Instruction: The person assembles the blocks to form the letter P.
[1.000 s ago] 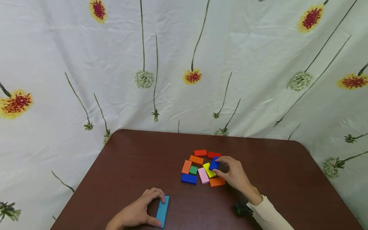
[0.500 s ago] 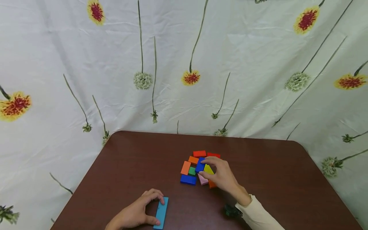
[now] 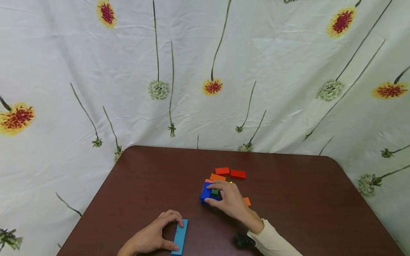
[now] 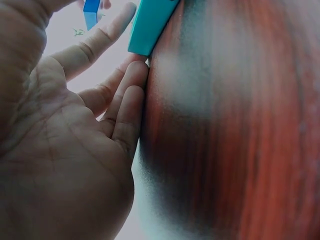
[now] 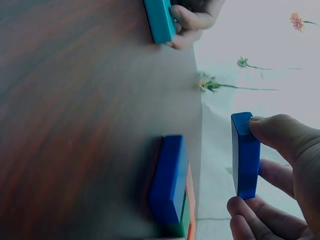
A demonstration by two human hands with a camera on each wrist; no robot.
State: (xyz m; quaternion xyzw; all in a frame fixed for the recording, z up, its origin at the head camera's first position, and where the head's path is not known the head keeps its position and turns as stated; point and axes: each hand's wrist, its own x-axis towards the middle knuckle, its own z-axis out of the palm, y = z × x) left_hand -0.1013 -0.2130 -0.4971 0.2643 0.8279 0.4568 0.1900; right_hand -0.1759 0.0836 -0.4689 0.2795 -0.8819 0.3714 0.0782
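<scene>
The right hand (image 3: 229, 201) pinches a blue block (image 5: 247, 157) between thumb and fingers, just below centre in the head view; the right wrist view shows it raised clear of a second blue block (image 5: 169, 180) on the table (image 3: 153, 177). The left hand (image 3: 155, 233) grips a teal block (image 3: 180, 235) by its ends, lower middle of the head view. Beyond the right hand lie an orange block (image 3: 218, 177) and two red blocks (image 3: 222, 171); a flowered cloth (image 3: 189, 57) fills the upper frame.
</scene>
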